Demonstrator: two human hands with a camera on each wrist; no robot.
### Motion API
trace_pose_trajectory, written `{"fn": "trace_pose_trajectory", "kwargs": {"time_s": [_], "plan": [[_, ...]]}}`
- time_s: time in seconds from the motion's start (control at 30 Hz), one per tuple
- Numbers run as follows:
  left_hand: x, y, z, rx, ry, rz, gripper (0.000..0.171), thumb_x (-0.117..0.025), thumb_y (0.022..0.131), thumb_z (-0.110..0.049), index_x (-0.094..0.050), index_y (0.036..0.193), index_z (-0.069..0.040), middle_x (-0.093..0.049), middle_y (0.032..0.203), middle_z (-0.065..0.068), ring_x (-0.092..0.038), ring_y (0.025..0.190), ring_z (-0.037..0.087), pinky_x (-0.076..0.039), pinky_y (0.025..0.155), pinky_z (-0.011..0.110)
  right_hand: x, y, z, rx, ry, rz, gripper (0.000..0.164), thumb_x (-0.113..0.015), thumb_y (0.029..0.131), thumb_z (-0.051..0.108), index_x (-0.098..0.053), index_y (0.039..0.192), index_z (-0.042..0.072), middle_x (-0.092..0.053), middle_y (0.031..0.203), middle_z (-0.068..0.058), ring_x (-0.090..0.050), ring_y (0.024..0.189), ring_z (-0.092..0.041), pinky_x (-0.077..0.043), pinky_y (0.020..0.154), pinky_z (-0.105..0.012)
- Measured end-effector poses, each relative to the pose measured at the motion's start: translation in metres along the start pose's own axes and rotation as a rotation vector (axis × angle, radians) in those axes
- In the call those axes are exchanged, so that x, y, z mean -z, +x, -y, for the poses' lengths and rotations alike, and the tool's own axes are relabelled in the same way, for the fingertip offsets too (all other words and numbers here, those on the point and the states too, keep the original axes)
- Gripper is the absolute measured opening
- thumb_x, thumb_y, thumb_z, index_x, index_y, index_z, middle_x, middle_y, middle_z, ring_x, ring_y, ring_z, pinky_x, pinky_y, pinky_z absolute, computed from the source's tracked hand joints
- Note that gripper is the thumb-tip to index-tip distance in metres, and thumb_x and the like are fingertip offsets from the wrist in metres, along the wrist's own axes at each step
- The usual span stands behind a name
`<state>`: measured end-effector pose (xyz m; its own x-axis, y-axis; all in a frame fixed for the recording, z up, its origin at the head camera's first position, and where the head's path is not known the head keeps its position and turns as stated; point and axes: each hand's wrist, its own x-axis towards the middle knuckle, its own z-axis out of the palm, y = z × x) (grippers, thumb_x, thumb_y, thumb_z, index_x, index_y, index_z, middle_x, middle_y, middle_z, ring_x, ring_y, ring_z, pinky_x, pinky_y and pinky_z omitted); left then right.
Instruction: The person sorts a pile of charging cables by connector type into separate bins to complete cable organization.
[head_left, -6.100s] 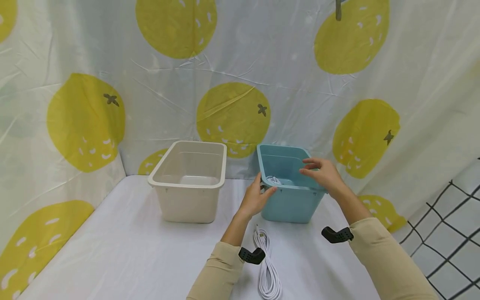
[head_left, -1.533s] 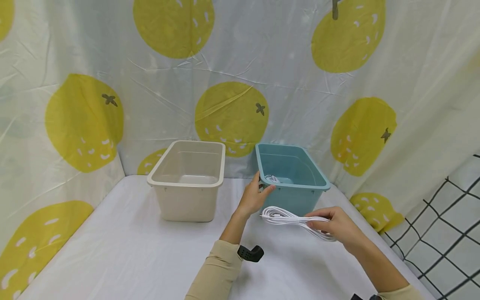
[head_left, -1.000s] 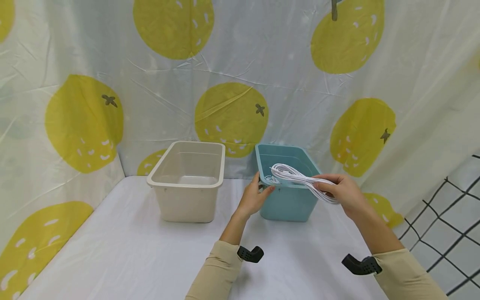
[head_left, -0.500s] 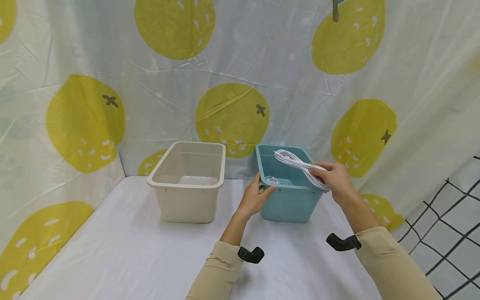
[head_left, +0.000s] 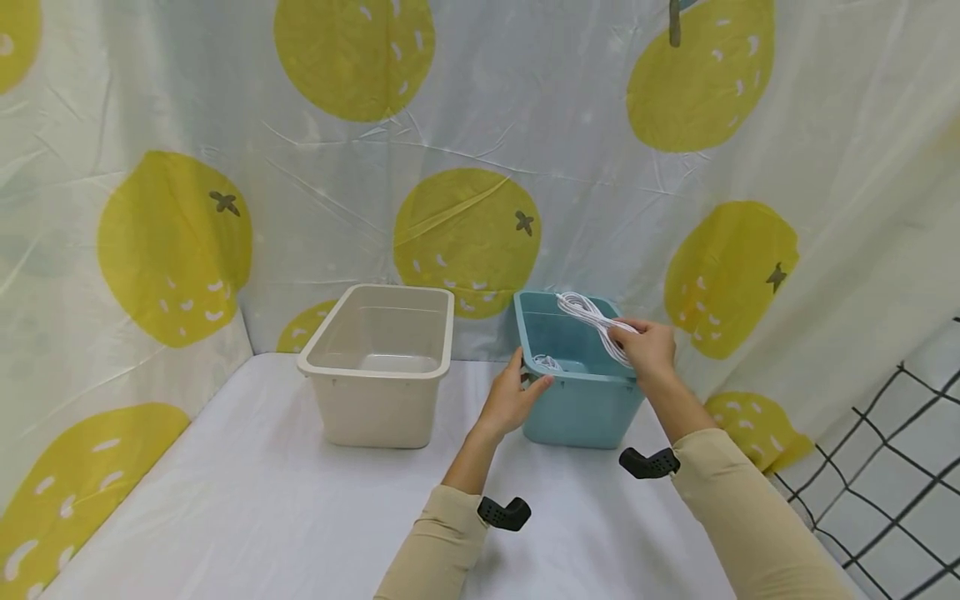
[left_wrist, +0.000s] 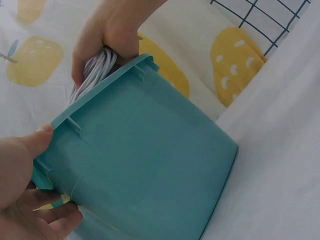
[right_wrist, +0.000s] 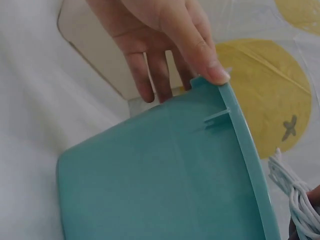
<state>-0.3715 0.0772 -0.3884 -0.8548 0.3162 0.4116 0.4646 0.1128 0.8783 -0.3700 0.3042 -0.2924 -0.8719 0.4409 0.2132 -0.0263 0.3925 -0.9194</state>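
Observation:
My left hand (head_left: 506, 404) grips the near left corner of a teal plastic bin (head_left: 577, 417). Its thumb lies on the rim, and its other fingers are against the side wall, as the left wrist view shows. A bundled white cable (head_left: 581, 308) hangs over the bin's opening, pinched by my right hand (head_left: 648, 354) near the right rim. In the right wrist view, the cable (right_wrist: 295, 195) shows a tie of its own cord around the loops. Inside the bin, at the near left corner, lies a smaller white coiled cable (head_left: 547, 362).
A beige bin (head_left: 375, 408) stands to the left of the teal one. Both rest on a white-covered table (head_left: 285, 500) in front of a curtain (head_left: 322, 208) printed with yellow fruit. A black wire grid (head_left: 892, 475) stands at the right.
The long cable, earlier lying on the table, is now in my right hand. It has risen from in front of the teal bin to above its opening. My left hand has stayed at the rim.

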Motion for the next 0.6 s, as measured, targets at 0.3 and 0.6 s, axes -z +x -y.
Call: {"fn": "trace_pose_trajectory", "kwargs": {"time_s": [0.3, 0.6], "plan": [[0.001, 0.0, -0.001, -0.011, -0.006, 0.004, 0.074, -0.064, 0.105, -0.031, -0.024, 0.165, -0.015, -0.042, 0.159, 0.012, -0.047, 0.14, 0.037, -0.05, 0.104, 0.049, -0.002, -0.002, -0.002, 0.145, -0.152, 0.188, 0.059, -0.075, 0.098, 0.029, -0.056, 0.149, 0.004, -0.051, 0.149, -0.022, -0.045, 0.136, -0.043, -0.038, 0.111, -0.06], [0.007, -0.001, -0.004, -0.001, 0.105, -0.004, 0.076, -0.064, 0.105, -0.035, -0.024, 0.165, -0.01, -0.04, 0.161, 0.012, -0.043, 0.143, 0.034, -0.045, 0.108, 0.051, 0.002, -0.012, -0.002, 0.201, -0.136, 0.285, 0.054, -0.069, 0.102, 0.025, -0.054, 0.149, 0.004, -0.054, 0.141, -0.024, -0.046, 0.135, -0.044, -0.039, 0.11, -0.061]]}}
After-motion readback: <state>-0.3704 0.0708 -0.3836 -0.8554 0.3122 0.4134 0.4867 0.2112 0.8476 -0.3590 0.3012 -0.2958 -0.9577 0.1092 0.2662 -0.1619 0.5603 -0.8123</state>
